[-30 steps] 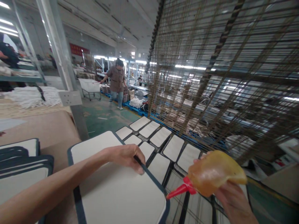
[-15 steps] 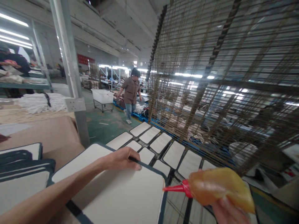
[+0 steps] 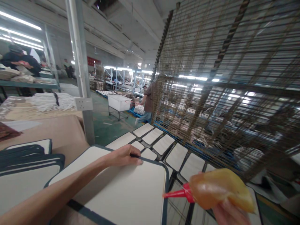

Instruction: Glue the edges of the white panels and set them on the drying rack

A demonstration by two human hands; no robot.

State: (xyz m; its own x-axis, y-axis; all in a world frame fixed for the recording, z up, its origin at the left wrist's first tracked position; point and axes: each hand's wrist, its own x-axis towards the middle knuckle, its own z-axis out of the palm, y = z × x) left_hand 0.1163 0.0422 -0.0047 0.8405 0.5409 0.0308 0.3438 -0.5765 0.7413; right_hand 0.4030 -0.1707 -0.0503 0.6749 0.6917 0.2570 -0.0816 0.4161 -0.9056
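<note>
One panel: now lying between the stack and the bottle, a pale, dark-bordered panel [image 3: 138, 190] is clasped at its far edge by the left hand [image 3: 127, 155], the grip curled over the border.

Bottle: just right of the panel, the amber bottle [image 3: 217, 187] is tipped on its side and wrapped by the right hand [image 3: 231, 212]; its red nozzle [image 3: 179, 193] is levelled at the panel's right border, though whether the tip touches cannot be told.

Squeeze: soft, yielding walls are suggested by the dented shape; it is probably light, perhaps a little slick, and best held round the body with the nozzle left free.

Panel feel: thin, fairly stiff and likely light, it seems best taken by the border, away from the nozzle.

Stack: left of the panel, on the brown worktop [image 3: 67, 132], at least three stacked panels [image 3: 28, 184] are seen; the rest are overlapped.

Rack count: beyond the panel, at least eight pale pieces [image 3: 177, 157] are laid out below one tall wire frame [image 3: 220, 57].

Farther: past the panel, one white cart [image 3: 119, 103] and one co-worker [image 3: 149, 97], partly hidden, are glimpsed.
</note>
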